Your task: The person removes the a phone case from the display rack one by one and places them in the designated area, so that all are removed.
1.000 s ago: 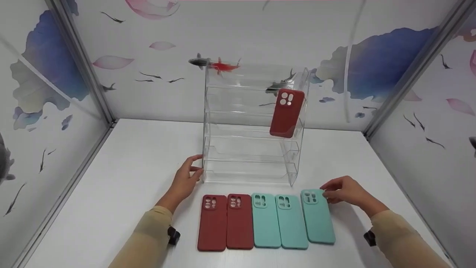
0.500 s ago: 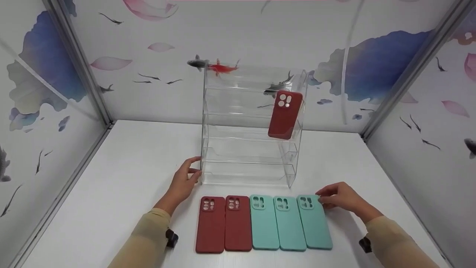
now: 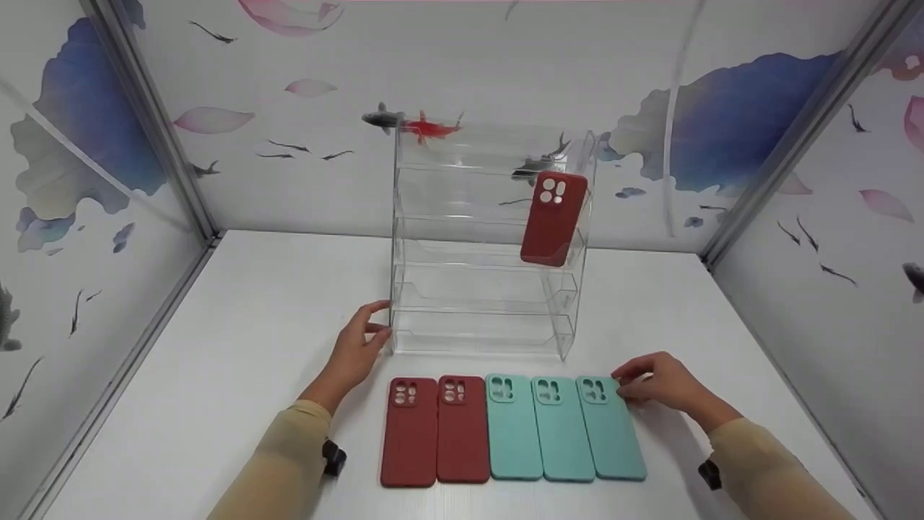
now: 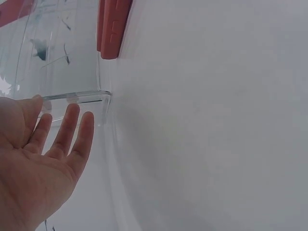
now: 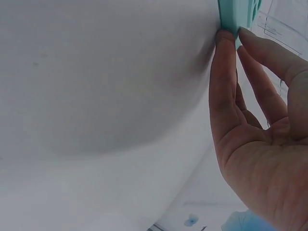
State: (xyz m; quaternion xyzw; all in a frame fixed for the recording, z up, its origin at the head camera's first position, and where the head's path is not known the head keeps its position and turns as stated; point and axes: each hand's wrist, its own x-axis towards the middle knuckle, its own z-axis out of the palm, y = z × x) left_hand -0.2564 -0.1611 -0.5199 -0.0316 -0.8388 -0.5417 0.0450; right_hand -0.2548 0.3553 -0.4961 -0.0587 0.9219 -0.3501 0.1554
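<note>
In the head view a clear acrylic rack (image 3: 476, 289) with stepped tiers stands on the table. A red phone case (image 3: 554, 220) leans in one of its upper tiers at the right. My left hand (image 3: 355, 350) touches the rack's lower left side with fingers extended; the left wrist view shows the fingertips at its clear edge. In front lies a row of two red phone cases (image 3: 410, 433) and three teal ones (image 3: 514, 433). My right hand (image 3: 664, 379) pinches the upper right corner of the rightmost teal phone case (image 3: 613, 433) between thumb and finger, the case lying flat.
White walls with painted fish, petals and blue leaves enclose the white table (image 3: 253, 289) on three sides. Metal posts (image 3: 162, 123) stand at the back corners. The row of cases sits just in front of the rack's base.
My right hand has shifted the rightmost teal phone case left and slightly nearer, against its neighbour. My left hand has stayed at the rack.
</note>
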